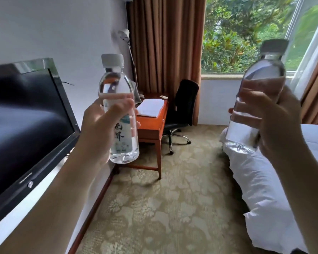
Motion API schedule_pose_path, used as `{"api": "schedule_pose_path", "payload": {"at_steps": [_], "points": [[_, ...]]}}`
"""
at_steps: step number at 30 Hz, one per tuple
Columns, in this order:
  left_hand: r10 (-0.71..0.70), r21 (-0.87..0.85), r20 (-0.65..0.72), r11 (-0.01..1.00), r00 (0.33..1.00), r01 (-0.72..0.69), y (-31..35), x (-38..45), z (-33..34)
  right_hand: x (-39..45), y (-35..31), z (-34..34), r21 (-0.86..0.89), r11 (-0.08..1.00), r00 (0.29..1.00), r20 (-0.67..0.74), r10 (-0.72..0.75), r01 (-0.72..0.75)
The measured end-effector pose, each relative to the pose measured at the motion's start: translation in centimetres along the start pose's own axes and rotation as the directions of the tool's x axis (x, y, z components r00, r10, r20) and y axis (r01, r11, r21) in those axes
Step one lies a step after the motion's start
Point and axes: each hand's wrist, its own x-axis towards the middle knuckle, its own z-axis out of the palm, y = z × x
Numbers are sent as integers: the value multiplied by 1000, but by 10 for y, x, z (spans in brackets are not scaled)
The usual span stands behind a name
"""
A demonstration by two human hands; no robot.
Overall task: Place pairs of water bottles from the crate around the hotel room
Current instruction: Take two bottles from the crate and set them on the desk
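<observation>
Two water bottles are up in front of you, one in each fist, both upright and well apart. Your left hand is wrapped around the middle of the left bottle, fingers closed over its label; that bottle is clear, capped in white, and filled nearly to the neck. Your right hand is curled around the right bottle, which leans slightly toward 11 o'clock, is capped, and looks full as well, though it is blurred. Between your arms, an open strip of patterned carpet runs toward 12 o'clock. At 9 o'clock the black television juts out from the white wall, its corner close to your left forearm. At 3 o'clock the edge of the white bed hems in the strip. Ahead at 12 o'clock stands the wooden desk, its near corner just behind the left bottle, with a folded white towel lying on top. A black office chair sits just beside the desk toward 1 o'clock, below the brown curtain and the window.
</observation>
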Motion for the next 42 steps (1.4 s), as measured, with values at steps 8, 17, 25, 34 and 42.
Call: {"api": "schedule_pose_path", "payload": {"at_steps": [8,17,25,34,42], "points": [[-9,-18,7,1000,1000,9,-100,198,27,170,94,55,-34,999,1000,-28,4,-5],[-27,-23,65,999,998,28,-184,367,88,327,183,79,-9,1000,999,-39,19,-19],[-35,6,-7,999,999,35,-271,493,153,479,297,83,64,996,995,86,51,-57],[-65,45,-162,996,985,73,-351,623,176,642,408,142,126,983,960,263,99,-136],[-87,-16,-266,996,960,86,-440,740,137,740,521,258,143,968,901,415,128,-204]]}}
